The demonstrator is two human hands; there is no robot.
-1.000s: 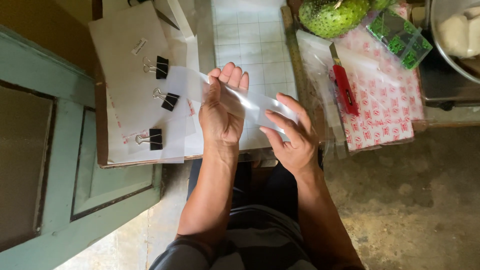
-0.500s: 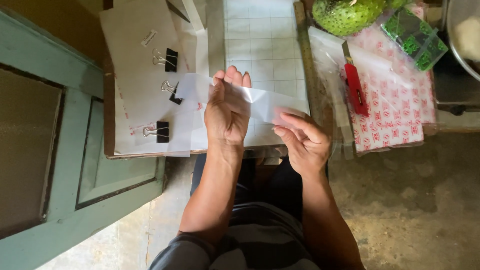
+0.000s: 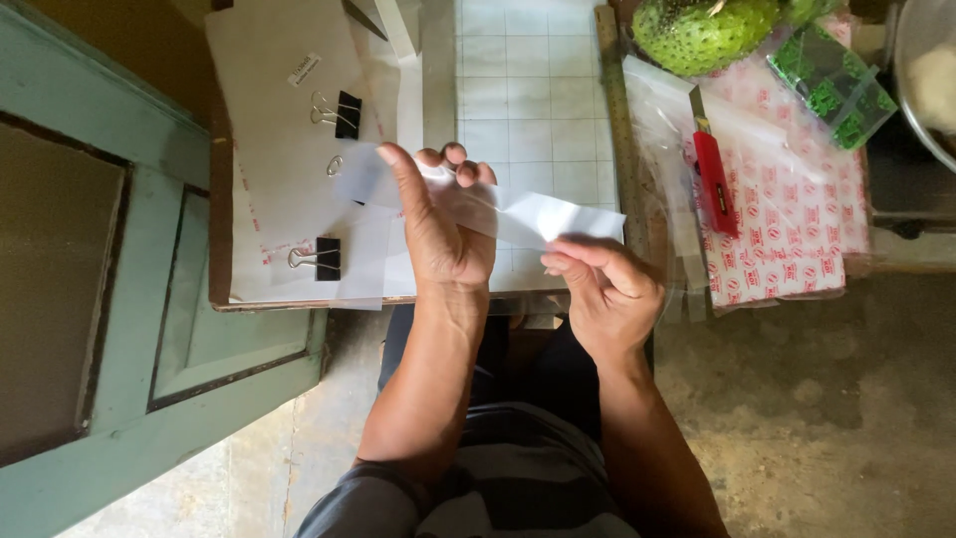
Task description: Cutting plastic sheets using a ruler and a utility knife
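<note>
1. Left hand [image 3: 443, 234] raised over the near edge of the white gridded cutting mat [image 3: 528, 90], fingers curled over a clear, see-through plastic strip [image 3: 543, 217], thumb stretched out along its left part; the strip is gripped between fingers and palm
2. Right hand [image 3: 605, 289] pinches the strip's right end between thumb and fingertips, just above the board's front edge
3. Strip runs roughly level between the two hands, held clear of the mat
4. Left of the hands: white paper sheets [image 3: 274, 149] on the brown wooden board [image 3: 221, 199], held by black binder clips [image 3: 339, 113]
5. Right: red utility knife [image 3: 715, 181] lying on red-printed clear bags [image 3: 787, 219]; green bumpy fruit [image 3: 702, 30] behind them
</note>
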